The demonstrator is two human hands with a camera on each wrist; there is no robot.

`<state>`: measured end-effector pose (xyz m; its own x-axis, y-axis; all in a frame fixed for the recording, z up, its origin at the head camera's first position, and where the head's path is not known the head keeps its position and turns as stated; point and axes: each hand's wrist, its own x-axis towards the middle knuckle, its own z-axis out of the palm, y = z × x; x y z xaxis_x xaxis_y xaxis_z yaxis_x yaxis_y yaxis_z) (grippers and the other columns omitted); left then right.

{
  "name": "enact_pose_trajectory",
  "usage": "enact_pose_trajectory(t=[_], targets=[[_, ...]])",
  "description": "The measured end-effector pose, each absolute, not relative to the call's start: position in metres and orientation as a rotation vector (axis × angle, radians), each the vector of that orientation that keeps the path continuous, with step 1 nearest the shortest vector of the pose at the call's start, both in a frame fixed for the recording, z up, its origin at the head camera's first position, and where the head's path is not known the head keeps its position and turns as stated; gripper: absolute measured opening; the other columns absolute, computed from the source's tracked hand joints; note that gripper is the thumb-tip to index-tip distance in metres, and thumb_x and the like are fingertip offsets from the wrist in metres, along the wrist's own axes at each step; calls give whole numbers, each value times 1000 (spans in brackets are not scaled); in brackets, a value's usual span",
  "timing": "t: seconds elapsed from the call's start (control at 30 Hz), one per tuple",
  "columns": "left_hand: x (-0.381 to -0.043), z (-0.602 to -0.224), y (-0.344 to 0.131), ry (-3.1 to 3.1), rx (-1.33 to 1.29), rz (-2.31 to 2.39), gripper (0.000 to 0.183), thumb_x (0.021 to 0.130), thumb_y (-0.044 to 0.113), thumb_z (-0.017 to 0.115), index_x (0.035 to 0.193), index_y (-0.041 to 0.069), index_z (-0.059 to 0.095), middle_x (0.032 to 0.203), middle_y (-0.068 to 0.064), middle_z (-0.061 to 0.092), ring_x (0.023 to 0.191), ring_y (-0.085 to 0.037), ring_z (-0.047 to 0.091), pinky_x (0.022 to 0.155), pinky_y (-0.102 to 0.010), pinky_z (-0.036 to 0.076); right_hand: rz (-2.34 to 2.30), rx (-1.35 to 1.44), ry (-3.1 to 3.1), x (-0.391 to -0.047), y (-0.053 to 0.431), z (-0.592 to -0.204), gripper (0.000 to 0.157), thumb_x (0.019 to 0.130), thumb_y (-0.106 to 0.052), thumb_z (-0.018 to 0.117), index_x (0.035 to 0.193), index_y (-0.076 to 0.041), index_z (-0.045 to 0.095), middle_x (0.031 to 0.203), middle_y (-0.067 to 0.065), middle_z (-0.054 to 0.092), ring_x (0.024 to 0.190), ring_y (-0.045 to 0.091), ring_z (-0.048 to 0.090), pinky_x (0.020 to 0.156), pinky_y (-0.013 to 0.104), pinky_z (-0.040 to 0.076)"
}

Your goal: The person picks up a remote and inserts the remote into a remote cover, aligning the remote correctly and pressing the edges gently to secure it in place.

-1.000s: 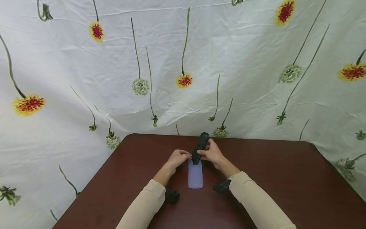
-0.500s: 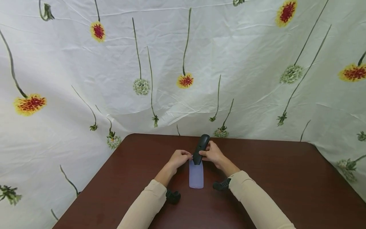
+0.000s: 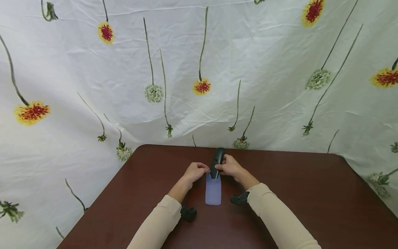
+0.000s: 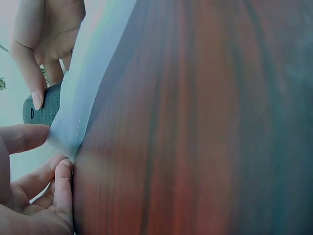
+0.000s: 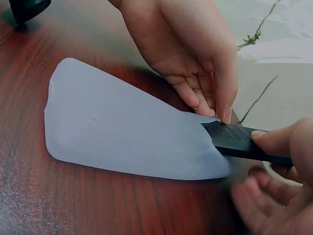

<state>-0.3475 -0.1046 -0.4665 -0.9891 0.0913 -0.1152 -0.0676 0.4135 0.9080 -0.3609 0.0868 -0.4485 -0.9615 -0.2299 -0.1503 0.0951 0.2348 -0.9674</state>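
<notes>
A pale lavender, translucent sleeve (image 3: 213, 192) lies flat on the table with its mouth at the far end. The near end of a long black remote control (image 3: 218, 158) sits inside that mouth, while the rest sticks out beyond it, leaning slightly right. My left hand (image 3: 195, 171) pinches the left edge of the mouth between thumb and fingers. On the other side my right hand (image 3: 230, 166) grips the remote, its thumb on the upper face and its fingers underneath. In the right wrist view small print shows on the remote (image 5: 230, 134) just outside the sleeve's edge (image 5: 127, 127).
A dark reddish-brown table (image 3: 280, 193) carries everything. Behind it hangs a white cloth (image 3: 255, 62) printed with flowers, meeting the table's far edge. Black wrist-worn devices, one by the left wrist (image 3: 188, 214) and one by the right wrist (image 3: 240, 199), jut inward over the table.
The remote has swung a little to the left, more in line with the sleeve, and its far end sits slightly lower. My right hand has shifted slightly with it; my left hand keeps its pinch.
</notes>
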Motion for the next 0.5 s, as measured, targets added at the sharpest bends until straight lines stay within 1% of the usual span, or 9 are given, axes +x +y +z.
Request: enact_pose_trajectory(t=[0.13, 0.33, 0.5], targets=[[-347, -466, -105, 2532, 26, 1620, 21, 95, 21, 72, 107, 5, 77, 117, -8, 68, 115, -30, 58, 103, -53, 42, -1709, -142, 2326, -359, 86, -445, 55, 100, -4, 67, 147, 9, 41, 120, 24, 63, 109, 35, 68, 91, 47, 56], [-346, -466, -106, 2539, 2, 1612, 23, 98, 22, 68, 109, 5, 77, 115, -7, 69, 116, -30, 58, 105, -54, 41, -1771, -159, 2186, -358, 86, -444, 63, 103, -4, 63, 156, 1, 28, 122, 26, 66, 110, 37, 69, 91, 50, 56], [-348, -466, -106, 2537, 18, 1618, 23, 99, 22, 67, 109, 5, 77, 115, -7, 68, 116, -30, 58, 105, -53, 41, -1821, -161, 2156, -357, 87, -445, 62, 103, -4, 63, 155, -1, 30, 120, 25, 66, 110, 38, 68, 92, 53, 55]])
